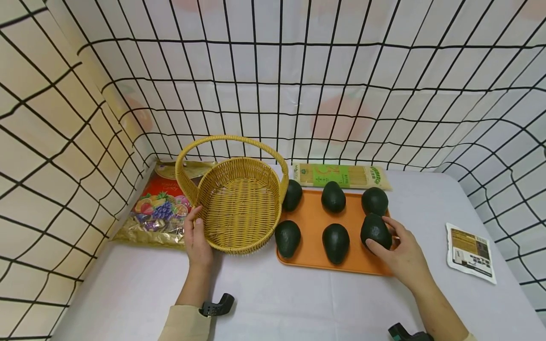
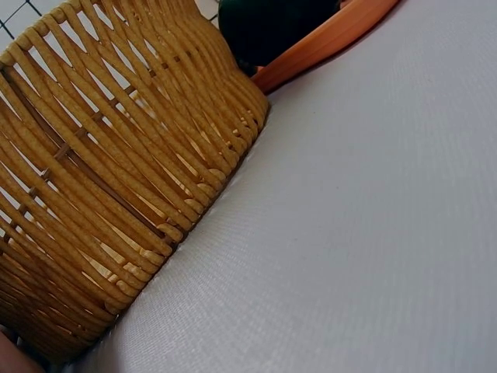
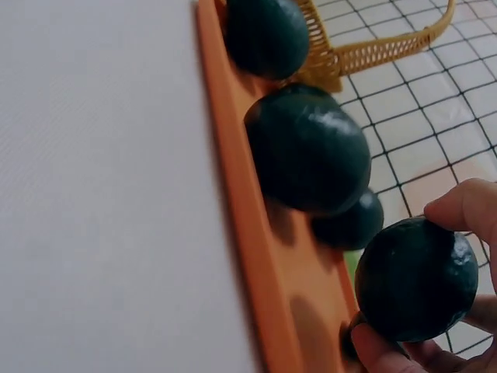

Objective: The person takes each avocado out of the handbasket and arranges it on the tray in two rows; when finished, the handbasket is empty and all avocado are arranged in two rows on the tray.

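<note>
A yellow woven basket point(image 1: 243, 213) with a tall arched handle stands left of an orange tray point(image 1: 313, 237). My left hand point(image 1: 199, 241) rests against the basket's left side, with fairly straight fingers near the foot of the handle. In the right wrist view, an avocado point(image 3: 417, 280) is held between the thumb and fingers of my right hand point(image 1: 403, 251). That dark green avocado is lifted over the tray's right end, its shadow falling on the tray. Other avocados, among them a front middle one point(image 1: 335, 243) and a back middle one point(image 1: 333, 197), lie in two rows on the tray.
A candy bag point(image 1: 159, 208) lies left of the basket, partly behind it. Behind the tray is a pack of dry noodles point(image 1: 341, 176). A small white and brown packet point(image 1: 470, 252) lies at the right. Black wire grid panels point(image 1: 279, 85) border the white table.
</note>
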A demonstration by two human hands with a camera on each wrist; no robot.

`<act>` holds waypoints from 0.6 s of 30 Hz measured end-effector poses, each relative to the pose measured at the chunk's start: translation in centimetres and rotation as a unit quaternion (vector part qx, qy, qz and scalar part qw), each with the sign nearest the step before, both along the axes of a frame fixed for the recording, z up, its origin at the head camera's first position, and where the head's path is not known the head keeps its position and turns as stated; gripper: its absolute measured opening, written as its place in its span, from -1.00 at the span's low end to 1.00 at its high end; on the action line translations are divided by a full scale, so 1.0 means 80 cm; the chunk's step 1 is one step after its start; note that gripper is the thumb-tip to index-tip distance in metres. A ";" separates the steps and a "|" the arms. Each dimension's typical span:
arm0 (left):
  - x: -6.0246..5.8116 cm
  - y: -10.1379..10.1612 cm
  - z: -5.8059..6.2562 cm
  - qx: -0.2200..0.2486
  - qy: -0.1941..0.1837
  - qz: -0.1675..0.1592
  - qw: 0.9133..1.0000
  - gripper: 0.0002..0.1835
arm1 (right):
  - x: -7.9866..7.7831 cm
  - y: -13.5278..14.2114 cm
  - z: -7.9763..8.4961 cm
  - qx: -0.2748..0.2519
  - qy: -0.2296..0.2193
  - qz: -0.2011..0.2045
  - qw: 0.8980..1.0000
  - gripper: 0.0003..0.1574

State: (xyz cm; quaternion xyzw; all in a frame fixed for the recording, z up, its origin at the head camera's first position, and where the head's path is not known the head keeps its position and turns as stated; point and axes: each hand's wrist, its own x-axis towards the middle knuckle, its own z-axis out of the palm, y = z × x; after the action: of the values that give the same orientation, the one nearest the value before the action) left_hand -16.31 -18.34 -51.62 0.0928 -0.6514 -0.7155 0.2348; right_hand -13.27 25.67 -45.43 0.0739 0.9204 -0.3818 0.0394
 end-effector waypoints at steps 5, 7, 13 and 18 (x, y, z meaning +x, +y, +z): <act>0.000 0.001 0.000 -0.004 0.000 0.004 1.000 -0.58 | 0.009 0.016 -0.012 0.025 -0.021 0.001 0.999 0.13; 0.000 0.001 0.000 0.001 0.002 0.002 1.000 -0.58 | 0.012 0.021 -0.015 0.036 -0.026 0.002 0.999 0.13; 0.000 0.001 0.000 -0.002 0.004 0.004 1.000 -0.57 | 0.017 0.025 -0.017 0.069 -0.030 0.005 0.997 0.15; 0.001 0.001 0.000 -0.016 0.000 0.010 1.000 -0.56 | 0.019 0.023 -0.017 0.091 -0.031 0.006 0.995 0.18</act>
State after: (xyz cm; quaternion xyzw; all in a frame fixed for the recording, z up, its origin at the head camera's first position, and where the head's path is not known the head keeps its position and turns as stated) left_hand -16.23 -18.22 -51.58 0.0953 -0.6621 -0.7023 0.2435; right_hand -11.73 27.49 -46.80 0.0835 0.9501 -0.2937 0.0637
